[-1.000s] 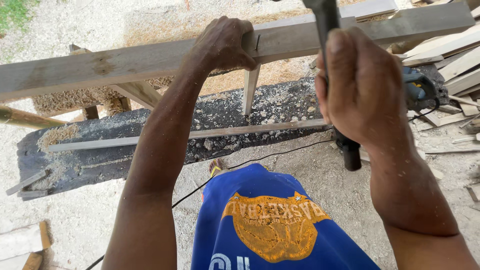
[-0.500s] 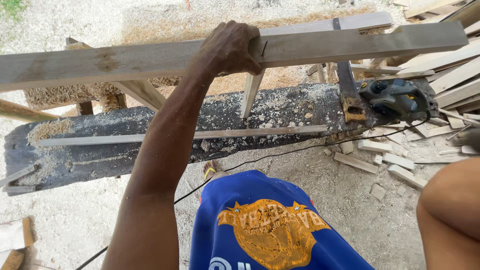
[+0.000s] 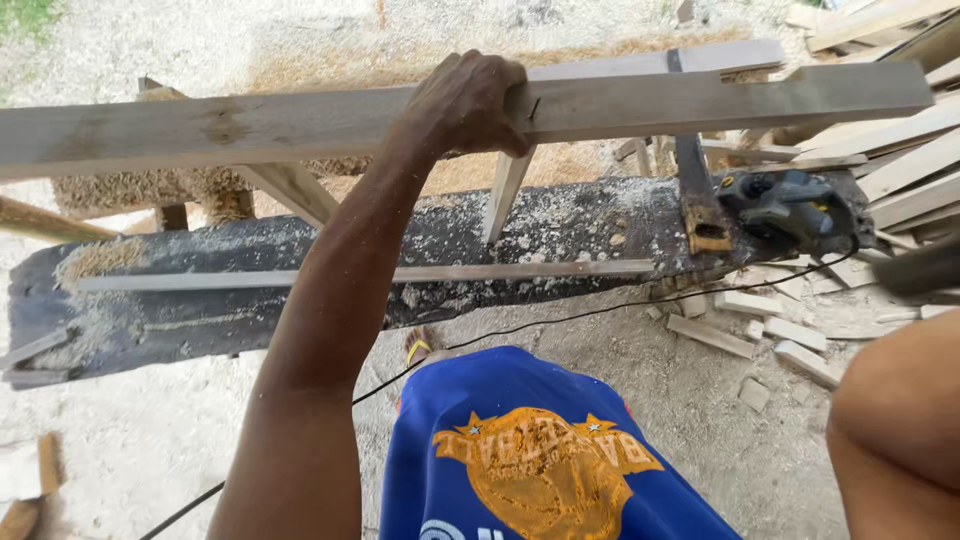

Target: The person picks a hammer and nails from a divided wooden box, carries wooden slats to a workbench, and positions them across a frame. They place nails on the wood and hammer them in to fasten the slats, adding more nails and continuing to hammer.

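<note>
My left hand is shut over the top edge of a long pale wooden plank that runs across the view. Under the hand a short upright wooden piece meets the plank, with a small nail or mark beside my fingers. Of my right side only the forearm shows, at the lower right; the hand itself is out of frame. Just above that arm, at the right edge, is a dark blurred shape that I cannot identify.
Below the plank lies a dark, sawdust-covered slab with a thin wooden strip on it. An electric planer rests at its right end, its black cable trailing over the ground. Offcuts and stacked boards lie at the right.
My right hand, raised in front with a dark-handled tool a second ago, has dropped down and right out of view. The left hand keeps its hold on the plank.
</note>
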